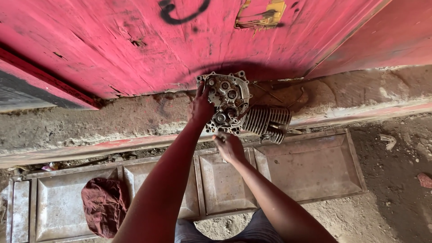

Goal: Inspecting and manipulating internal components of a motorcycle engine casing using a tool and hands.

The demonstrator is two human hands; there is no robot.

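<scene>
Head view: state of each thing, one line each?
Engine case: open, gears exposed, upright against the red door.
Finned cylinder: lying on its side, attached to the case.
Left hand: gripping the case's left edge.
Right hand: at the case's bottom edge; grip unclear.
Red cloth: crumpled on the metal panel.
Metal panel: flat on the ground.

My view: both forearms bare to the elbow, no sleeves, no watch or rings on left hand (200,109) or right hand (228,147). Grey striped cloth at lap.
</scene>
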